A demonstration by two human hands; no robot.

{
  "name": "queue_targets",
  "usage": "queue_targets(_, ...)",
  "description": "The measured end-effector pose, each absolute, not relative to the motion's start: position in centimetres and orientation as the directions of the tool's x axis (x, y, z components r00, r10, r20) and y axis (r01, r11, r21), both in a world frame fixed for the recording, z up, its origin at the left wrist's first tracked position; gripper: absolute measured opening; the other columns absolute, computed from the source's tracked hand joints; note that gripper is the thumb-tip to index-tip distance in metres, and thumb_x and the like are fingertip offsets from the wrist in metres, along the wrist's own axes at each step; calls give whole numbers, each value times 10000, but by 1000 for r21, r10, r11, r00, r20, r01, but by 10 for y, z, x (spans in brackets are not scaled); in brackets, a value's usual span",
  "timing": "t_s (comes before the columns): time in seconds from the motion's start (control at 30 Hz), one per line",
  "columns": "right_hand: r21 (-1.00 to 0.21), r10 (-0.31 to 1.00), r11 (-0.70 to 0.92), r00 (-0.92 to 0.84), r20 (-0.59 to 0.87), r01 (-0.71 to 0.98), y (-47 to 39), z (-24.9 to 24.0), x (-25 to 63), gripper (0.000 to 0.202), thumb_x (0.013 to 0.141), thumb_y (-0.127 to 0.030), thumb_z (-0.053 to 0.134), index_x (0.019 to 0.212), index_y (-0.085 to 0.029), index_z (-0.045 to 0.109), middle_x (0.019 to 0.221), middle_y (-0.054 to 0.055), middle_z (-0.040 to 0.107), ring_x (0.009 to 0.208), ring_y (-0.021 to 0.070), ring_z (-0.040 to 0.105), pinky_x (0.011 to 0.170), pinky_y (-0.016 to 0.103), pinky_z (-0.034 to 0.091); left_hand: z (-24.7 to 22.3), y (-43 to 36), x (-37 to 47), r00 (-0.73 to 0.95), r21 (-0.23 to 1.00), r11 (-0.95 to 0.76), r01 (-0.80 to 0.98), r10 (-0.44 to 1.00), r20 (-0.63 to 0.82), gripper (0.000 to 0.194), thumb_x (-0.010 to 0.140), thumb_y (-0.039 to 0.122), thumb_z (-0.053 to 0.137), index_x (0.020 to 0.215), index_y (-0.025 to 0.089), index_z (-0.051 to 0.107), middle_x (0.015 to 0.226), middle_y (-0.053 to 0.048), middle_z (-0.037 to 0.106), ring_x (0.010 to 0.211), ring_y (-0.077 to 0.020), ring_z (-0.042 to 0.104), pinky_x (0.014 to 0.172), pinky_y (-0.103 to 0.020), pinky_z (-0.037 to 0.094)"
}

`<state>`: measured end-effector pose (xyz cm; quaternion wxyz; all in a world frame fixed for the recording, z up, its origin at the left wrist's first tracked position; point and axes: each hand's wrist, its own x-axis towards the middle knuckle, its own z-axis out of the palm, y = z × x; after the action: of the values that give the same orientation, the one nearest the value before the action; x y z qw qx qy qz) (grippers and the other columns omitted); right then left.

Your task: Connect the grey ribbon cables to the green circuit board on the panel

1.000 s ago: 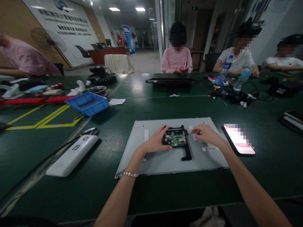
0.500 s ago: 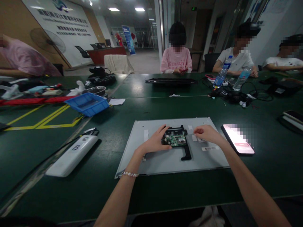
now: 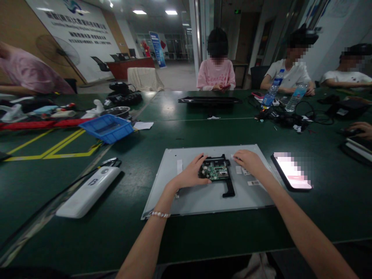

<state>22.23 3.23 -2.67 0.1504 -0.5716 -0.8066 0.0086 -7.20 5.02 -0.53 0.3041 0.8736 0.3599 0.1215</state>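
A grey metal panel (image 3: 203,201) lies flat on the dark green table, with a black frame (image 3: 229,188) around a green circuit board (image 3: 216,172) on its middle. My left hand (image 3: 190,173) grips the left side of the frame, thumb at the lower edge and fingers at the upper. Just right of the frame, over the panel's upper right part, is my right hand (image 3: 250,162). Its fingers are pinched together near a white label; whatever they hold is too small to make out. More labels (image 3: 254,183) are stuck on the panel beneath it.
A lit phone (image 3: 292,172) lies right of the panel, a white power bank (image 3: 90,190) with a cable to the left. Farther off are a blue basket (image 3: 109,130), a black flat device (image 3: 209,100) and bottles (image 3: 273,89). Several people sit around the table.
My right hand has moved slightly up and left over the panel, uncovering more of the labels. My left hand stays on the frame. Another person's hand has appeared at the right edge.
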Motion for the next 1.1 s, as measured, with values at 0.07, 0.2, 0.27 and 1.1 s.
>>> queue_targets(0.07,-158,929,330,-289,233,931,33,-27,221,224,913,-232,454,953,-192,670,974,80,678,952,201,597,798,296,431,-5,50,-72,712,627,-552,550,703,-6,996,683,523,654,1464,219,114,1533,-94,78,1383,-343,135,1122,-493,168)
queue_targets(0.2,-165,932,292,-241,271,942,33,-24,219,243,925,-235,432,971,-188,666,983,72,681,942,197,603,800,288,427,-3,49,-72,713,637,-548,542,701,-5,998,682,506,657,1464,213,110,1533,-99,78,1383,-341,137,1121,-497,168)
queue_targets(0.27,-166,923,285,-224,311,944,33,-20,216,246,930,-244,427,986,-184,658,1008,74,676,937,199,603,803,290,426,-3,49,-72,713,637,-551,539,701,3,1004,679,502,666,1463,204,114,1531,-106,80,1384,-331,143,1125,-485,169)
queue_targets(1.1,-248,905,421,-385,184,872,55,-10,168,265,927,-277,437,931,-179,683,966,74,686,938,173,607,813,252,427,-3,48,-72,719,645,-562,518,694,26,1000,677,488,684,1452,201,121,1525,-111,99,1388,-325,133,1139,-471,168)
